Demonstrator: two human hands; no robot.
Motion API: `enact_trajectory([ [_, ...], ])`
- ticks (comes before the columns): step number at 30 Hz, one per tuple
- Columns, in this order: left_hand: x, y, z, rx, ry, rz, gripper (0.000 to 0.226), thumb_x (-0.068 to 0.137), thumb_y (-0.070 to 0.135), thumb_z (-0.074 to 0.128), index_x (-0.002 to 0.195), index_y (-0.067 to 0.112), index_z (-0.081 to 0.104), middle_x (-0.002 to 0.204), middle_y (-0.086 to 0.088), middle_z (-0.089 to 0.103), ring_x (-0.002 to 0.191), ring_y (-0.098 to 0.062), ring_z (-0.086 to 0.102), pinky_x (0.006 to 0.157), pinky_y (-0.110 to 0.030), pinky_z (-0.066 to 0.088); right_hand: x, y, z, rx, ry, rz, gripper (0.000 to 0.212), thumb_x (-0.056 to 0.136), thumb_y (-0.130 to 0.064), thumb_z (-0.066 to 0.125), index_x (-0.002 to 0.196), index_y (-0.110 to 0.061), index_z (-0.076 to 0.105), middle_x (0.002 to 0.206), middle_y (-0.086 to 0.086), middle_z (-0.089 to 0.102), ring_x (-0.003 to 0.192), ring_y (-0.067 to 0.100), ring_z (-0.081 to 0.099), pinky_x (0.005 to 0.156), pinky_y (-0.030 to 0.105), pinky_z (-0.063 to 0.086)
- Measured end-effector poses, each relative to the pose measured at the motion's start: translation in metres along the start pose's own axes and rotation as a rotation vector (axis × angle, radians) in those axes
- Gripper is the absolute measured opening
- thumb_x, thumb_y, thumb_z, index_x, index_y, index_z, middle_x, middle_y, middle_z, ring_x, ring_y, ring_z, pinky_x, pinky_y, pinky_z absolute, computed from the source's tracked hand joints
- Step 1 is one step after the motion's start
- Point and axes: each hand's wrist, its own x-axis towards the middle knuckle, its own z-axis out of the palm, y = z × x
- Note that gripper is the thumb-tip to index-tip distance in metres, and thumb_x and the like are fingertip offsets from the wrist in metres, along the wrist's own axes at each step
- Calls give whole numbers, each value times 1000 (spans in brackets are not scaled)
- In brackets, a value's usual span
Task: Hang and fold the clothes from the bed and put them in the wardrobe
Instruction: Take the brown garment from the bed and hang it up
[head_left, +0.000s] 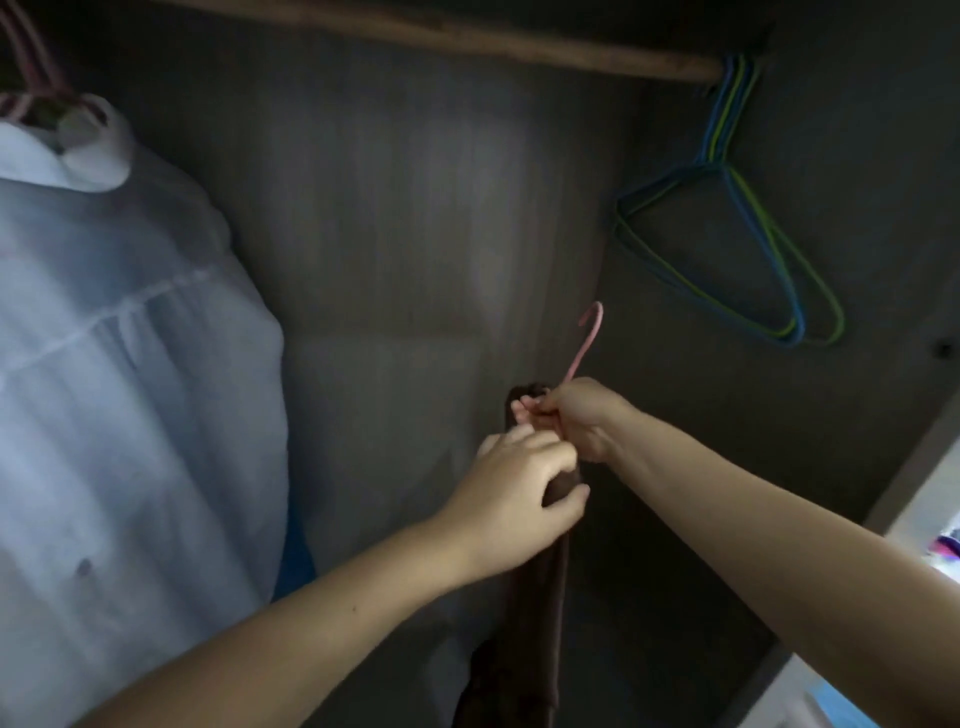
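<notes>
Inside the dark wardrobe, my right hand (574, 415) grips the neck of a pink hanger (587, 340) whose hook points up, well below the wooden rail (467, 39). A dark brown garment (535, 597) hangs from that hanger, seen edge-on and reaching down out of view. My left hand (519, 493) pinches the garment's upper edge just below my right hand, thumb on the right side of the cloth. The hanger's shoulders are hidden by the garment and my hands.
A white sheer garment (119, 364) hangs at the left on a pink striped hanger (31, 67). Several empty blue and green hangers (748, 249) hang at the rail's right end. The wardrobe's back panel (389, 234) lies behind. A bright room edge shows at the lower right.
</notes>
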Motion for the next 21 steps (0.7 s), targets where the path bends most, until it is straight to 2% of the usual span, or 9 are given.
enact_trajectory([
  [2, -11, 4, -2, 133, -6, 41, 20, 87, 37, 58, 78, 25, 45, 86, 14, 38, 89, -5, 36, 85, -27, 33, 7, 0, 7, 53, -41, 60, 36, 99, 11, 21, 76, 2, 47, 75, 14, 52, 67, 20, 52, 47, 23, 51],
  [4, -22, -1, -6, 64, -23, -218, 34, 87, 42, 62, 110, 19, 51, 114, 9, 39, 113, -11, 40, 96, -28, 34, 11, -9, 17, 94, -83, 70, 36, 98, 13, 19, 77, 3, 47, 77, 15, 51, 68, 21, 51, 42, 25, 51],
  [7, -34, -7, -18, -249, -130, -655, 81, 90, 37, 61, 152, 17, 12, 147, 11, 18, 135, -7, 26, 103, -19, 30, 8, -23, 40, 182, -166, -3, 31, 95, 16, 17, 97, 6, 46, 82, 16, 49, 78, 25, 57, 65, 26, 56],
  [9, -38, -9, -22, -200, -56, -671, 48, 94, 22, 55, 137, 7, 41, 130, 1, 51, 121, -14, 51, 90, -14, 40, 4, -24, 55, 155, -259, -34, 31, 96, 16, 22, 119, 3, 39, 86, 18, 50, 99, 31, 62, 90, 34, 49],
  [10, -40, -9, -28, -135, 68, -675, 28, 95, 17, 52, 120, 6, 53, 110, 2, 60, 105, -17, 59, 76, -9, 40, -1, -22, 63, -1, -305, -79, 27, 97, 12, 28, 119, 4, 42, 87, 19, 53, 97, 29, 64, 88, 33, 51],
  [12, -40, -14, -50, -63, 264, -722, 9, 94, 11, 50, 98, 7, 57, 86, 2, 57, 84, -17, 57, 60, -11, 33, -6, -16, 75, -587, -315, -329, 16, 97, -3, 45, 103, 6, 57, 93, 23, 62, 83, 24, 64, 78, 30, 52],
  [15, -38, -27, -92, 30, 347, -736, 14, 93, 9, 50, 80, 14, 49, 70, 7, 50, 70, -14, 49, 56, -15, 31, -5, -7, 92, -1151, -121, -888, 33, 95, -29, 52, 118, -8, 61, 121, 15, 60, 113, 27, 55, 98, 35, 42],
  [18, -33, -34, -124, 166, 342, -680, 32, 92, 10, 51, 66, 23, 37, 60, 8, 42, 54, -5, 41, 49, -12, 31, -8, -7, 125, -900, -239, -749, 53, 91, -48, 54, 124, -7, 51, 123, 12, 57, 118, 25, 52, 105, 38, 39],
  [21, -24, -43, -158, 281, 329, -629, 34, 91, 13, 50, 65, 24, 32, 60, 6, 43, 53, -7, 43, 46, -17, 31, -7, -24, 176, -746, -322, -671, 30, 93, -34, 56, 78, -9, 48, 74, 5, 52, 71, 18, 52, 71, 29, 43],
])
